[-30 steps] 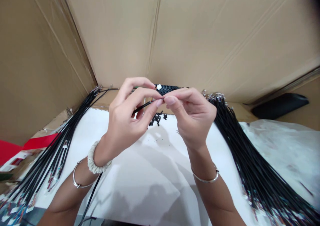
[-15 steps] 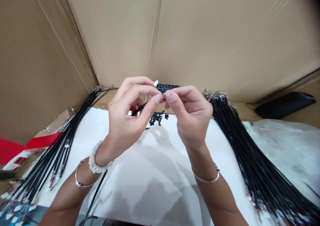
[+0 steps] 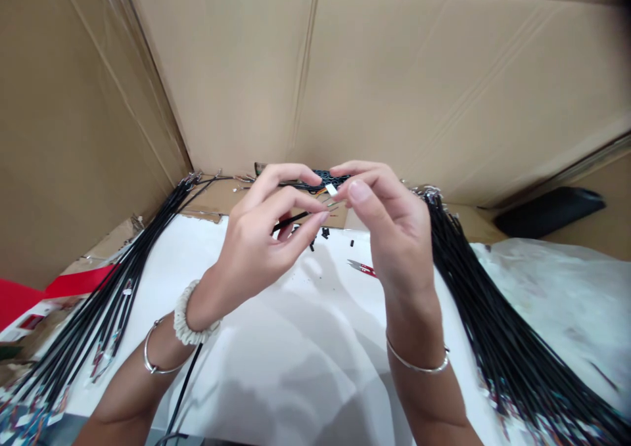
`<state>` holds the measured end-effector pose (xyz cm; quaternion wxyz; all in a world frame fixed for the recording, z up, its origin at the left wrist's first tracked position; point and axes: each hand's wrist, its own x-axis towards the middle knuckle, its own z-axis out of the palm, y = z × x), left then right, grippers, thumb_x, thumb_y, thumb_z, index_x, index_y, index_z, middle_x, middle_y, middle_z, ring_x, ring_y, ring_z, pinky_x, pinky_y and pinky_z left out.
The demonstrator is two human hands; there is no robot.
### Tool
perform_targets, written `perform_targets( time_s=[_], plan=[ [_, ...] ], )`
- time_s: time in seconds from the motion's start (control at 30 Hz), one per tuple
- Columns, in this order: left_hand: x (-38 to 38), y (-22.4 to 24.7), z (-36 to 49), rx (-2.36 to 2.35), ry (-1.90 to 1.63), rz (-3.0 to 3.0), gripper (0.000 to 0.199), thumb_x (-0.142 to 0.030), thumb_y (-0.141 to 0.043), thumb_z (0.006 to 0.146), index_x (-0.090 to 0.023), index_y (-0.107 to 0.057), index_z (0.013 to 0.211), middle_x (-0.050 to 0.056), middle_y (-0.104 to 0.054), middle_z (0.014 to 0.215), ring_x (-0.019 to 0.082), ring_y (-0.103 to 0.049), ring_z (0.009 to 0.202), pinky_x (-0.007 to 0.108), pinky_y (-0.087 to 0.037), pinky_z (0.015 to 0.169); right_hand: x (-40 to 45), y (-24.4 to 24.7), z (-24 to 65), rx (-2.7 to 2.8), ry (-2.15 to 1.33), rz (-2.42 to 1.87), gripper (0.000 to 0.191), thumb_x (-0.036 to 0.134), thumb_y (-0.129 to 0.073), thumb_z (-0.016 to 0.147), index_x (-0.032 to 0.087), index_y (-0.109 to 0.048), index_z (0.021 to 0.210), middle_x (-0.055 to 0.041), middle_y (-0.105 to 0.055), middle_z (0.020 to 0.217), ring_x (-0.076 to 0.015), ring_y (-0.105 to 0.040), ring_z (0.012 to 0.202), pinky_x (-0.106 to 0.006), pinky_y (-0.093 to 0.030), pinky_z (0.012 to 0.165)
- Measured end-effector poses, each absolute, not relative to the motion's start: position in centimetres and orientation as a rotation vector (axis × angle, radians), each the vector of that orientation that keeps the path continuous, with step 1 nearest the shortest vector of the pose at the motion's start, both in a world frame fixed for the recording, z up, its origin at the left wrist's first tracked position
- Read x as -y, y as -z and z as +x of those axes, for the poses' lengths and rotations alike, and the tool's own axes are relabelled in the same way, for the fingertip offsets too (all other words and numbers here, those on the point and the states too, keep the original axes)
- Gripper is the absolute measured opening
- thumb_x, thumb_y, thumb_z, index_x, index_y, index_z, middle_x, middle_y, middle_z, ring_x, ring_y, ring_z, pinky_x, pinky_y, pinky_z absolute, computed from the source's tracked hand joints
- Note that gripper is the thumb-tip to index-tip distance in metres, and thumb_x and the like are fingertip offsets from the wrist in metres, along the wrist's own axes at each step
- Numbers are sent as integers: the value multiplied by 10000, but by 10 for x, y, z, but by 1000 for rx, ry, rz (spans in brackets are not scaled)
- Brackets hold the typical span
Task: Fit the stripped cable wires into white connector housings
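Left hand [image 3: 259,242]: thumb and fingers closed in a narrow pinch on a black cable [image 3: 290,221].
Right hand [image 3: 397,242]: raised, curled, narrow gap between thumb and index; white connector [image 3: 331,189] sits just left of the fingertips. Cannot tell whether it is held.
Cable: runs left to right between the hands, its far-right end thinning to fine wires that reach toward the connector. Exact join hidden by the fingers.
Hands: close together, not touching, above the far edge of the white sheet [image 3: 276,374].
Behind hands: black perforated strip [image 3: 320,178], partly covered by the fingers, at the far side.
On sheet: black pieces [image 3: 325,233], scattered below the hands; red-handled snips [image 3: 361,268], just right of them, under the right hand.
Left side: bundle of black cables [image 3: 113,288], lying diagonally.
Right side: larger bundle of black cables [image 3: 497,321], metal ends at the far end; clear plastic [image 3: 557,288] beyond it.
Far: cardboard wall [image 3: 221,71]; black pouch [image 3: 549,211], far right.
Wrists: beaded band [image 3: 190,321] and bangle [image 3: 158,357] on left; bangle [image 3: 419,365] on right.
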<state>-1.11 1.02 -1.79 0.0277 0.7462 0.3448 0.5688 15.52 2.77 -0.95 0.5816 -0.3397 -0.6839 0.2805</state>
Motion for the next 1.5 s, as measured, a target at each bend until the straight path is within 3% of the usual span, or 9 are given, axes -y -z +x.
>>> perform_targets(
  time_s=[0.2,0.57,0.93,1.5],
  plan=[
    [-10,18,-13,-1043,-1681,2370,80,-110,-713,889,-182,-681,877,65,-697,1147,43,-520,582,195,-430,465,-29,6,161,1608,-825,-839,129,222,-677,908,254,-726,793,-31,-727,1137,-218,-660,1113,-393,-537,939],
    [-5,11,-17,-1161,-1552,2302,88,-107,-684,858,-183,-651,828,63,-680,1141,27,-471,522,216,-446,491,-32,5,165,1484,-1254,-775,136,231,-738,868,233,-761,734,-35,-767,1190,-248,-688,1177,-416,-576,941],
    [-4,10,-18,-1197,-1548,2323,76,-116,-692,857,-181,-673,823,72,-691,1133,34,-480,523,219,-444,480,-32,3,164,1478,-1310,-768,199,239,-736,872,216,-723,675,-31,-778,1183,-207,-728,983,-409,-560,921],
    [-3,10,-18,-1208,-1538,2317,57,-121,-699,860,-166,-688,827,70,-692,1117,34,-495,546,206,-446,505,-27,2,164,1529,-1218,-819,137,215,-722,880,205,-737,744,-50,-755,1210,-219,-704,1076,-382,-539,911]
  ],
)
